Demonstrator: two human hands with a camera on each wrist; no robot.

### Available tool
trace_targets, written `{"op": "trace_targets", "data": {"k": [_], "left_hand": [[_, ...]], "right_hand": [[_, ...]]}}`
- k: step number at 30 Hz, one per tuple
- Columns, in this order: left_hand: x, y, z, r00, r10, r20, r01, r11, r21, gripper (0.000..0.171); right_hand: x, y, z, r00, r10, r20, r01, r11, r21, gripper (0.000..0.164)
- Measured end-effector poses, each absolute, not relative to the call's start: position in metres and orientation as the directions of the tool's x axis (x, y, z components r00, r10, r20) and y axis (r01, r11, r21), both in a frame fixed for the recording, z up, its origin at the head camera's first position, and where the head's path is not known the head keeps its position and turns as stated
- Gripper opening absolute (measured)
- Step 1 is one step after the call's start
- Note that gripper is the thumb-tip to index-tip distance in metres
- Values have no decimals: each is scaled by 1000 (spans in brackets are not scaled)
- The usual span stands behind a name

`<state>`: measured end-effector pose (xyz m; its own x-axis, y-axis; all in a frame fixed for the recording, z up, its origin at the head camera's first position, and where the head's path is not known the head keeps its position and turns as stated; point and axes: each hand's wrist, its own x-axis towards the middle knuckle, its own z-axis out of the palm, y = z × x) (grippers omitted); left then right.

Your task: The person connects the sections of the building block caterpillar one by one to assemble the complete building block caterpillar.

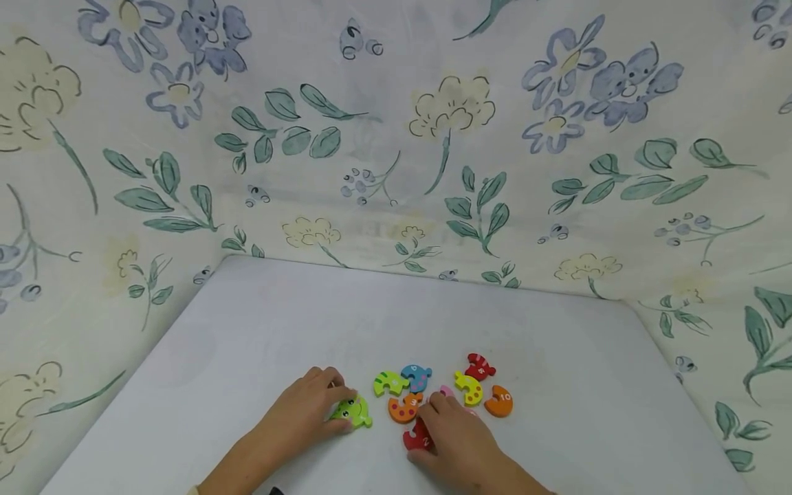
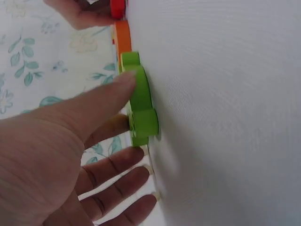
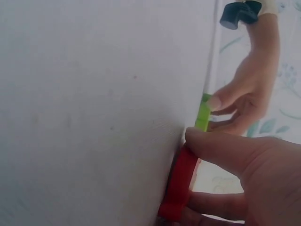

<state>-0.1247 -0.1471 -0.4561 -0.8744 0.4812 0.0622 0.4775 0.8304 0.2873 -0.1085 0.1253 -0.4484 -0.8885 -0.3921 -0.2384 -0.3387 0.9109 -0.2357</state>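
Note:
My left hand (image 1: 307, 404) pinches a light green puzzle piece with a smiling face (image 1: 355, 411) between thumb and fingers, flat on the white table. In the left wrist view the thumb lies along the near edge of the green face piece (image 2: 142, 92), while the other fingertips touch the tabletop. To the right, my right hand (image 1: 463, 436) grips a red puzzle piece marked 2 (image 1: 414, 438). The right wrist view shows the thumb on one end of the red piece (image 3: 181, 181) and fingers on its far side. The two held pieces are apart.
Beyond the hands lie a green striped piece (image 1: 388, 383), a blue piece (image 1: 416, 377), an orange dotted piece (image 1: 402, 410), a yellow piece (image 1: 470, 390), a red striped piece (image 1: 480, 368) and an orange piece marked 10 (image 1: 499, 402). A pink piece (image 1: 446, 391) is partly hidden. Floral cloth (image 1: 396, 137) surrounds the table.

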Motion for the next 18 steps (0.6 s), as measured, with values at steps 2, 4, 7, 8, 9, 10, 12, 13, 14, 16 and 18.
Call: {"op": "trace_targets", "data": {"k": [2, 4, 7, 8, 9, 10, 12, 13, 14, 16, 18], "left_hand": [[-124, -146, -456, -867, 496, 51, 487, 820, 301, 45], [-123, -144, -457, -861, 507, 41, 493, 812, 311, 46], [-121, -143, -457, -859, 509, 48, 497, 809, 316, 45], [-121, -143, -457, -859, 509, 52, 497, 808, 317, 45], [-121, -143, -458, -860, 508, 53, 497, 808, 317, 45], [-121, -143, -458, -860, 508, 56, 497, 807, 319, 45], [-121, -143, -458, -858, 509, 61, 500, 804, 321, 45], [-121, -143, -458, -857, 511, 65, 503, 802, 322, 44], [-121, -143, -458, -855, 513, 70, 507, 800, 321, 44], [-120, -144, -458, -850, 519, 84, 517, 796, 314, 45], [-120, -144, -458, -846, 525, 98, 527, 792, 308, 45]], "right_hand": [[-107, 125, -447, -887, -400, -230, -334, 901, -278, 64], [-106, 123, -445, -884, -414, -217, -335, 885, -322, 62], [-105, 116, -440, -877, -436, -200, -346, 864, -366, 60], [-104, 113, -438, -875, -442, -197, -351, 860, -370, 61], [-104, 110, -437, -874, -446, -195, -354, 858, -372, 63], [-104, 107, -436, -873, -449, -193, -359, 857, -369, 64], [-104, 100, -435, -872, -450, -192, -364, 859, -360, 67], [-105, 98, -435, -872, -450, -192, -367, 862, -351, 69], [-106, 95, -436, -872, -448, -197, -366, 864, -345, 70], [-108, 90, -438, -866, -457, -202, -379, 864, -331, 67], [-110, 85, -441, -862, -466, -201, -394, 864, -313, 63]]}}
